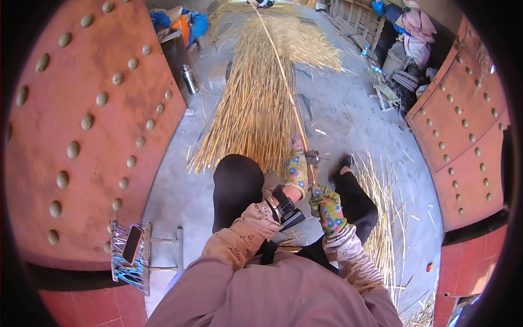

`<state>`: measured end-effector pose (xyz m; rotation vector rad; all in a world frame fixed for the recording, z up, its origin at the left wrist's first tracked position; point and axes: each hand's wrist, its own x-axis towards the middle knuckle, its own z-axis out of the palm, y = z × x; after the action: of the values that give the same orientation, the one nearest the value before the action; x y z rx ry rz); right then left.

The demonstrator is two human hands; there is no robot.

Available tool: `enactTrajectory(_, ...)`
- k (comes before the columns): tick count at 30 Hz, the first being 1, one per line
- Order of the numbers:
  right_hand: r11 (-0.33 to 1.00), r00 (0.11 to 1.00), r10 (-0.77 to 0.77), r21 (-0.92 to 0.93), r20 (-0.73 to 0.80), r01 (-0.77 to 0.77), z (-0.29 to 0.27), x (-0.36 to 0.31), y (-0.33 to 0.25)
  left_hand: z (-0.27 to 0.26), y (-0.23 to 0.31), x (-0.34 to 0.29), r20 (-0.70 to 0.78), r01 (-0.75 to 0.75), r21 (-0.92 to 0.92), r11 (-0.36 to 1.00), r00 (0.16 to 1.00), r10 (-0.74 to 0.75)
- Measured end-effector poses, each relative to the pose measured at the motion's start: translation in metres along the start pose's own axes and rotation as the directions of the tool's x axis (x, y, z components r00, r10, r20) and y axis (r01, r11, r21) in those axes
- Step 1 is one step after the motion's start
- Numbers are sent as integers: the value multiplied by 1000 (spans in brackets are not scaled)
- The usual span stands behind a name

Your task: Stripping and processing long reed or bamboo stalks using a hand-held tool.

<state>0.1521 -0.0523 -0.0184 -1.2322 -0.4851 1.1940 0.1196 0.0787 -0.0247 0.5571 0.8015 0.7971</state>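
A long pale reed stalk (294, 106) runs from the far end of the floor down to my lap. My right hand (328, 209), in a flowered glove, is closed around its near end. My left hand (296, 170), gloved likewise, is beside the stalk a little farther forward, against a small dark tool (311, 157) through or across which the stalk passes. Its fingers seem closed on that tool, though they are partly hidden. A black device is strapped to my left wrist. Beyond my knees lies a broad layer of reeds (253, 103), their butt ends toward me.
Red studded doors (92, 147) stand on both sides. At left are a stool with a phone (132, 245) and a metal flask (189, 79). Loose stalks (384, 218) lie by my right leg. Bags and buckets (395, 57) crowd the far right. A person (265, 3) is partly visible far ahead.
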Motion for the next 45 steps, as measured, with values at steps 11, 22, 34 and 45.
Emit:
enactTrajectory(11,877,940,331,-396,89,-272,-177,-163,29,1,35,23,-240,-72,-355,932,971,-17)
enactTrajectory(22,982,973,67,-187,221,-25,-46,-4,12,-17,-44,69,-55,-274,-75,959,961,270)
enactTrajectory(34,811,805,584,-124,110,-572,-106,-122,17,-105,-48,108,317,242,-557,794,946,-66)
enactTrajectory(45,840,821,541,-71,184,-537,-99,-105,30,-17,18,48,-222,-206,-282,937,964,145)
